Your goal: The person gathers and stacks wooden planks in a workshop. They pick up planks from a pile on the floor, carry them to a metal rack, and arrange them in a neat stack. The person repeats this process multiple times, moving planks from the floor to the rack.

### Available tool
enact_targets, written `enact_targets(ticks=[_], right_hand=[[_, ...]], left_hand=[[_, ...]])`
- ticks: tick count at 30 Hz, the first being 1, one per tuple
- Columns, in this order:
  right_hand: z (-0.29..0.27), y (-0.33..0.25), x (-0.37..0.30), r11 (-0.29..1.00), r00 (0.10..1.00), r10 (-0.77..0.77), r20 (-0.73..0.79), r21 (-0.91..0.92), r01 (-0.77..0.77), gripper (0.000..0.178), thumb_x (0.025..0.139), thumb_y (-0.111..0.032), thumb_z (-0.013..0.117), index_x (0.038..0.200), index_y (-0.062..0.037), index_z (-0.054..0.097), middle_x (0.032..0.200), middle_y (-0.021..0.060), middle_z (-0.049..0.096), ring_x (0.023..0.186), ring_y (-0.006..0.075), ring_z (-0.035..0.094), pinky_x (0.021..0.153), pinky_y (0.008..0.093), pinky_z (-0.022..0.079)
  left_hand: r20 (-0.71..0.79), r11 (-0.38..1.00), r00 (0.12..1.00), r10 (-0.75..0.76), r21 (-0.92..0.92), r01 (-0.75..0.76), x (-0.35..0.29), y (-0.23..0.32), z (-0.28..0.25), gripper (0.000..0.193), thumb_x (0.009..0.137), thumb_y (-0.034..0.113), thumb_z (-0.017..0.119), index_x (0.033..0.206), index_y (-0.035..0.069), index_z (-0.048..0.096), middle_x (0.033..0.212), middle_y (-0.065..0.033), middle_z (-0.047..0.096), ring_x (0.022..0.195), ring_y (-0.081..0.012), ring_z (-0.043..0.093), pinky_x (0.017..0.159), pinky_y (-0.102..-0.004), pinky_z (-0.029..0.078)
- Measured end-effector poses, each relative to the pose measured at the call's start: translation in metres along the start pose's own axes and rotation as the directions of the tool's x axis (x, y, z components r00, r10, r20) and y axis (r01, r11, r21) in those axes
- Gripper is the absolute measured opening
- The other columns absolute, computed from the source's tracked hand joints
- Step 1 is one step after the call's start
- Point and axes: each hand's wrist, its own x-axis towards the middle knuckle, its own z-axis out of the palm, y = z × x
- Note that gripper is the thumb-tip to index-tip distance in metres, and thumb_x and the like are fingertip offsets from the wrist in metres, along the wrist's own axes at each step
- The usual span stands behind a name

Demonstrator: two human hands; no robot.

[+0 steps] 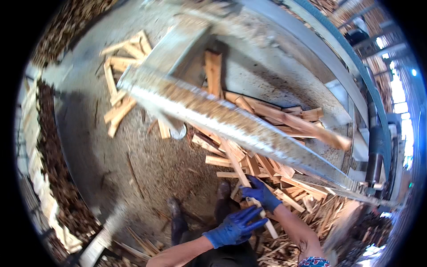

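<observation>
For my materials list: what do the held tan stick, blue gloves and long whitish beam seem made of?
Tan stick: likely bare wood, by its raw colour. Blue gloves: perhaps rubber-coated, slightly glossy. Whitish beam: probably painted metal, by its crisp, patchy edges.

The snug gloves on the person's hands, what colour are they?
Blue on both the left hand and right hand, seen best in the head view.

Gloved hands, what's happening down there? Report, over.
Right hand on a wooden stick, left hand close by; grips unclear. Wood pieces heaped beyond. Metal beam crosses ahead.
</observation>
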Motion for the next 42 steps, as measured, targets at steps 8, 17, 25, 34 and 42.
enact_targets(ticks=[8,17,25,34,42], right_hand=[[-0.156,0.008,0.002,0.120,0.817,-0.571,-0.082,-0.993,-0.016,0.071,0.067,-0.011,0.070,0.133,-0.0091,0.044,0.124,0.0194,0.053,0.111,0.0348,0.054,0.093,0.0376,0.043],[-0.170,-0.003,0.090,0.263,0.742,-0.650,-0.161,-0.964,0.022,0.059,0.073,-0.019,0.067,0.127,-0.0050,0.049,0.125,0.0201,0.052,0.115,0.0336,0.051,0.097,0.0385,0.040],[-0.271,-0.048,0.131,-0.024,0.800,-0.587,-0.125,-0.985,-0.172,0.069,0.071,-0.031,0.075,0.125,0.0023,0.047,0.122,0.0183,0.053,0.114,0.0289,0.052,0.097,0.0358,0.040],[-0.226,-0.064,0.134,0.000,0.961,-0.270,-0.059,-0.998,-0.061,0.080,0.075,-0.031,0.074,0.139,-0.0062,0.033,0.130,0.0178,0.049,0.120,0.0260,0.048,0.099,0.0346,0.038],[-0.146,0.014,0.094,-0.089,0.786,-0.597,0.157,-0.988,0.130,0.064,0.075,-0.026,0.069,0.129,-0.0004,0.044,0.122,0.0223,0.052,0.112,0.0370,0.052,0.094,0.0422,0.043]], left_hand=[[-0.305,0.808,0.751,-0.586,-0.286,0.515,-0.111,-0.039,0.045,0.043,0.071,0.014,0.068,0.112,0.006,0.057,0.108,-0.0181,0.058,0.099,-0.0375,0.055,0.084,-0.0433,0.047],[-0.445,0.660,0.489,-0.750,-0.534,0.528,-0.118,-0.096,0.105,0.039,0.071,0.013,0.070,0.107,0.003,0.058,0.097,-0.0163,0.061,0.092,-0.0365,0.058,0.084,-0.0426,0.047],[-0.352,0.429,0.358,-0.865,-0.888,0.163,-0.033,-0.195,0.156,0.045,0.076,0.015,0.074,0.114,-0.001,0.055,0.107,-0.0156,0.059,0.103,-0.0243,0.056,0.086,-0.0331,0.046],[-0.165,0.211,0.359,-0.918,-0.973,0.092,-0.008,-0.219,0.193,0.046,0.079,0.008,0.072,0.119,-0.003,0.051,0.110,-0.0116,0.059,0.100,-0.0157,0.055,0.088,-0.0278,0.045],[-0.168,0.230,0.370,-0.914,-0.964,0.131,-0.015,-0.192,0.187,0.039,0.079,0.003,0.070,0.115,-0.002,0.054,0.108,-0.0085,0.059,0.098,-0.0128,0.055,0.084,-0.0262,0.046]])
